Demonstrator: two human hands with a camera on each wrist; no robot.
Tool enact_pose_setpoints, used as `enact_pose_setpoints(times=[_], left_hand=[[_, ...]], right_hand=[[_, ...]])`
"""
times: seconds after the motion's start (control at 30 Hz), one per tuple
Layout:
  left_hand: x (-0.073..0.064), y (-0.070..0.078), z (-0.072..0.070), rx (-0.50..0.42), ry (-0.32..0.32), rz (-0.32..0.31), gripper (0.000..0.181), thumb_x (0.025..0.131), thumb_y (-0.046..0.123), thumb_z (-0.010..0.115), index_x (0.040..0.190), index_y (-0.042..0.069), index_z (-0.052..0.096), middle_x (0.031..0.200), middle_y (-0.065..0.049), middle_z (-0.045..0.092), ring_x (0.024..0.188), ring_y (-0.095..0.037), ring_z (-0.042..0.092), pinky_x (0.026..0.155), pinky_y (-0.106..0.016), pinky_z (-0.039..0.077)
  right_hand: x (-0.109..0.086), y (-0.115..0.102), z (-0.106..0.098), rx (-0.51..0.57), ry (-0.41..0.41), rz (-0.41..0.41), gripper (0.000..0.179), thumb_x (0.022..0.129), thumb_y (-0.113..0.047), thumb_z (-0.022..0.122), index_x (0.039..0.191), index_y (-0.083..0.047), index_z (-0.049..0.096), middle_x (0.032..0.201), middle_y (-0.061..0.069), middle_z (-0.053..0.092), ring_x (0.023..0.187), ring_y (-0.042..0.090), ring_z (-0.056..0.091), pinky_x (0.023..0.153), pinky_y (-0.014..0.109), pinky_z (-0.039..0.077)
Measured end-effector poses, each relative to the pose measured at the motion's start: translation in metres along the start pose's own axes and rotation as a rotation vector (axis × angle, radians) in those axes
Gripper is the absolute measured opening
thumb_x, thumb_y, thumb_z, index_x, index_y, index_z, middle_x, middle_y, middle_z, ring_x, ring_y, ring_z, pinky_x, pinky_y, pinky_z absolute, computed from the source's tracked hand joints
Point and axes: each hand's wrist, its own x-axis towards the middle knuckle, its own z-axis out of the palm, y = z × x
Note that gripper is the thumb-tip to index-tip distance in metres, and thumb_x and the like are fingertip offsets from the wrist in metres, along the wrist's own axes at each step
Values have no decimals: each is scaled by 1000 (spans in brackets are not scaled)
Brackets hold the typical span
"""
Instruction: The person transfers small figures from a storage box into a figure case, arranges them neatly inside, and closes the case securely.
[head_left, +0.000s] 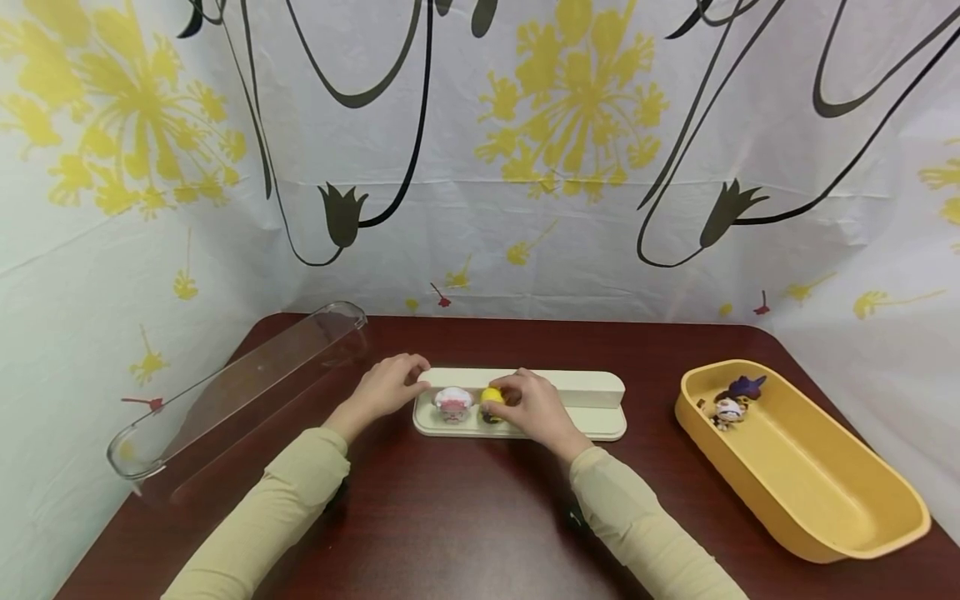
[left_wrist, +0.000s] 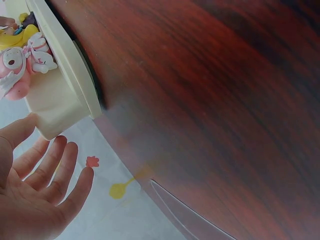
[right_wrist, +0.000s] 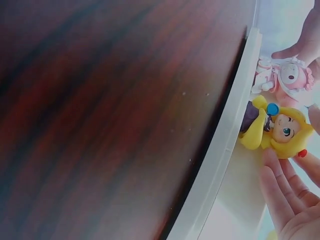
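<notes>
A cream stepped display base (head_left: 592,423) lies on the table. On its left part stands a pink and white figurine (head_left: 453,405), its round pink head showing in the left wrist view. Right beside it is a yellow-haired girl figurine (right_wrist: 287,132) in a dark outfit. My right hand (head_left: 534,404) holds this one by the hair, thumb on one side and fingers on the other. My left hand (head_left: 388,386) is at the base's left end, fingers loosely spread and fingertips right at the corner.
To the right, a yellow tray (head_left: 810,483) has a purple figurine (head_left: 744,387) and a white-and-brown figurine (head_left: 727,412) in its far end. A clear plastic cover (head_left: 247,392) lies slantwise at the table's left edge. Patterned sheeting (head_left: 465,225) hangs behind the table.
</notes>
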Motion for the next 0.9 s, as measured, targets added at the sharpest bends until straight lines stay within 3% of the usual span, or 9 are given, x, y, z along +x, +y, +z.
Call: enact_pose_setpoints(times=[0.07, 0.23, 0.53, 0.9], left_hand=[[0, 0, 0, -1, -1, -4, 27, 82, 23, 63, 105, 8, 59, 91, -3, 58, 84, -19, 54, 68, -38, 43], [0, 0, 1, -6, -1, -7, 27, 83, 23, 63, 105, 8, 59, 92, -3, 58, 85, -19, 54, 69, -39, 43], [0, 0, 0, -2, -3, -7, 26, 83, 23, 63, 105, 8, 60, 92, -3, 58, 86, -19, 54, 70, -39, 43], [0, -1, 1, -2, -2, 2, 26, 83, 24, 63, 104, 9, 60, 92, -2, 58, 85, -18, 54, 68, -38, 43]], right_hand=[[0, 1, -1, -2, 5, -9, 33, 70, -26, 74, 94, -4, 68, 76, -1, 59, 64, 8, 55, 79, 30, 42], [0, 0, -7, 21, -1, 23, 36, 69, -28, 75, 95, -4, 67, 76, 1, 56, 66, 11, 59, 60, 24, 45], [3, -3, -28, 16, 14, 18, 28, 72, -28, 73, 92, -8, 67, 76, 2, 58, 63, 9, 59, 58, 23, 46], [1, 2, -61, -48, -60, 39, 33, 77, -34, 68, 99, -9, 66, 88, 6, 60, 69, 12, 60, 59, 27, 46]])
